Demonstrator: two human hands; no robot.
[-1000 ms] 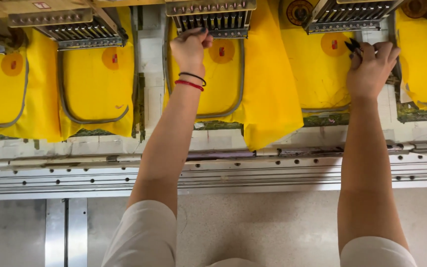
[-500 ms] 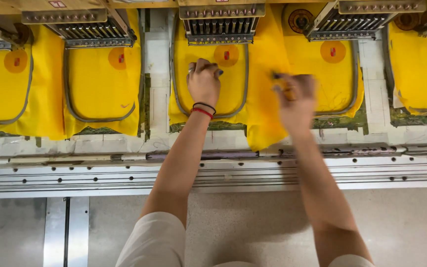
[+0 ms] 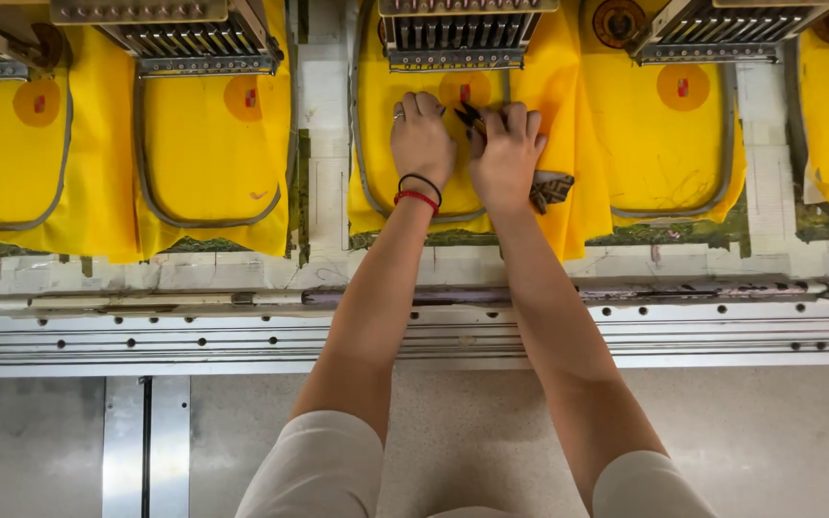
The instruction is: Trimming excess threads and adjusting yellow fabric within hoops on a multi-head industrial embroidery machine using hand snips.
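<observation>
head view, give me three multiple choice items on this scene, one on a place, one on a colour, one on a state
1. Where are both hands?
A. on the middle yellow cloth piece under a stitching head
B. on the metal rail
C. on the far left cloth piece

2. What colours are the bands on the left wrist?
A. blue and white
B. black and red
C. green and yellow

3. What is the right hand doing?
A. hanging free over the floor
B. lying flat and bare on the rail
C. holding small dark snips at the orange patch

Answers:
1 A: the left hand and right hand rest on the middle yellow cloth piece.
2 B: the bands show one black, one red.
3 C: the snips poke out by its fingers at the orange patch.
</observation>
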